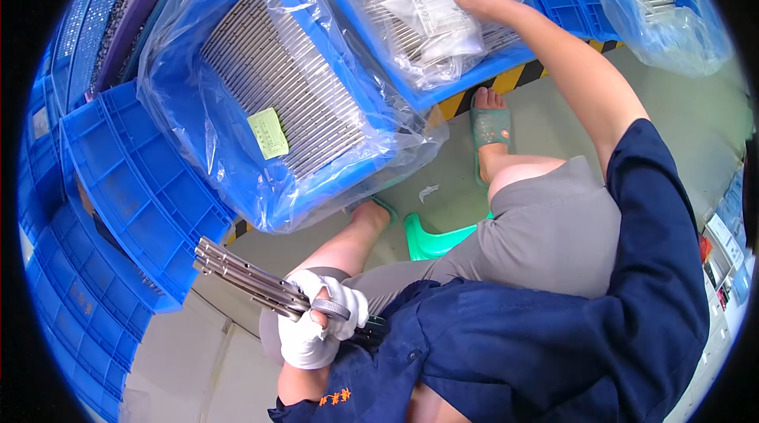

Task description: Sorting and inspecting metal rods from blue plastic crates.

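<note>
Two blue bins stand at the upper part of the view. The near bin (186,75), lined with clear film (419,146), contains a row of rods (277,83) lying side by side; the far bin (474,83) contains more rods under film. The held rods (253,281), a small metal bundle, lie at the person's left side, below the near bin, their free ends fanned slightly toward the upper left. The left hand (324,320), in a white glove, is clamped around this bundle near its lower end; a grip nearer the middle would probably balance it better. The right hand (484,2), bare, reaches across the far bin, its fingertips at the edge of a white printed sheet (439,0); whether they pinch it cannot be told. A light touch, with the film kept flat, should spare the paper creases. A pale green tag (268,134) rests on the row of rods. Smallest is a knurled ring (330,309) at the gloved fingers, best kept from rubbing the metal.
</note>
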`<state>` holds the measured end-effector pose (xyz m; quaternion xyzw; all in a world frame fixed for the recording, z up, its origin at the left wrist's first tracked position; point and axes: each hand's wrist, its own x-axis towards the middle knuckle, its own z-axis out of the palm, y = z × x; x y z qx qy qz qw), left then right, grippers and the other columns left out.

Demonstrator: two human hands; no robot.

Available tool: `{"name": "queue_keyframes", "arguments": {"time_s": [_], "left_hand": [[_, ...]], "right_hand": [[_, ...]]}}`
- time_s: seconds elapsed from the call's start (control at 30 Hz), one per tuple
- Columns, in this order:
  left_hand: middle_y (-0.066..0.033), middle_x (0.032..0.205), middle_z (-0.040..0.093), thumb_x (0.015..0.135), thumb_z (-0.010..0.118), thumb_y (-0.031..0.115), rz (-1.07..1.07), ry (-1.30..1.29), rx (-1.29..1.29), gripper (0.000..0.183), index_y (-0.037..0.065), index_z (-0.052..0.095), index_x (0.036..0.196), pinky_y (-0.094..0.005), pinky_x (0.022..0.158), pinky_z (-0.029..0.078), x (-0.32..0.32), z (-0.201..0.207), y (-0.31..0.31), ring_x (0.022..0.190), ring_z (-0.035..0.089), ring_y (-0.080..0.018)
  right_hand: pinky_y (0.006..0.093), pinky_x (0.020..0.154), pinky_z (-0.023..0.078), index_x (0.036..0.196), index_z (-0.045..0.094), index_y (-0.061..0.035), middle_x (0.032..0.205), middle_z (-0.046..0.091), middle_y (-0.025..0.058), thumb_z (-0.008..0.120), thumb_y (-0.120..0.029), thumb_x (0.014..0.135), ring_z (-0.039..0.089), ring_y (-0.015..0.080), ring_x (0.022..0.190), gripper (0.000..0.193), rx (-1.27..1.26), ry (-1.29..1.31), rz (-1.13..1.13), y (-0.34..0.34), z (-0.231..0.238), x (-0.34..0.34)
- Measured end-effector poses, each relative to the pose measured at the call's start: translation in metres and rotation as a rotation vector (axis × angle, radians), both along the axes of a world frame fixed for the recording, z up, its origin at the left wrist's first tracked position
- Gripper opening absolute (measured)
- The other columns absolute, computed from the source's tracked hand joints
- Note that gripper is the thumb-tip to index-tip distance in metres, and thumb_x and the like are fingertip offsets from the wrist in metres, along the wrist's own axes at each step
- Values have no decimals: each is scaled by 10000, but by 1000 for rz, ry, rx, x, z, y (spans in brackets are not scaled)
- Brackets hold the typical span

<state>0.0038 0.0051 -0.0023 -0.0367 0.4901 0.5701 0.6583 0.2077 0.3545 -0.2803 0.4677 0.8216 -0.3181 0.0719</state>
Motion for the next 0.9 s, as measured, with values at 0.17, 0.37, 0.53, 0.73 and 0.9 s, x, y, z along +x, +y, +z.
{"name": "queue_keyframes", "arguments": {"time_s": [0.17, 0.37, 0.53, 0.73, 0.9], "left_hand": [[-15, 507, 392, 719, 667, 189, 6, -20, -3, 237, 71, 479, 803, -327, 464, 343, -1, 0, 1, 401, 386, -157], [32, 517, 358, 769, 619, 245, -74, 13, 70, 245, 100, 430, 826, -274, 452, 310, 0, -1, 2, 397, 336, -91], [33, 524, 360, 774, 611, 253, -59, 42, 49, 246, 99, 426, 821, -271, 449, 305, 0, -1, 2, 401, 336, -89], [32, 525, 358, 773, 611, 257, -78, 25, 59, 250, 98, 424, 819, -272, 444, 296, 2, 0, 4, 404, 336, -91], [32, 517, 350, 774, 611, 259, -68, 26, 52, 249, 100, 425, 821, -274, 440, 290, 1, -1, 4, 401, 327, -91]], "right_hand": [[355, 715, 423, 976, 538, -8, 913, 598, 145, 487, -231, 793, 569, 246, 839, 293, -127, 178, -203, 22, 7, 14], [253, 668, 405, 876, 518, -49, 742, 537, 21, 474, -62, 791, 495, 101, 717, 97, 41, 978, -148, 37, 94, -36], [403, 698, 444, 952, 568, -75, 887, 593, 188, 455, -119, 779, 565, 347, 827, 212, 193, 185, 172, 29, 57, -47], [406, 742, 428, 1015, 549, -94, 965, 575, 172, 396, -81, 789, 544, 335, 899, 273, 190, -308, 308, 7, 21, -10], [384, 708, 444, 935, 565, -58, 886, 587, 182, 458, -128, 773, 573, 317, 808, 206, 178, -52, 282, 17, 20, -18]]}}
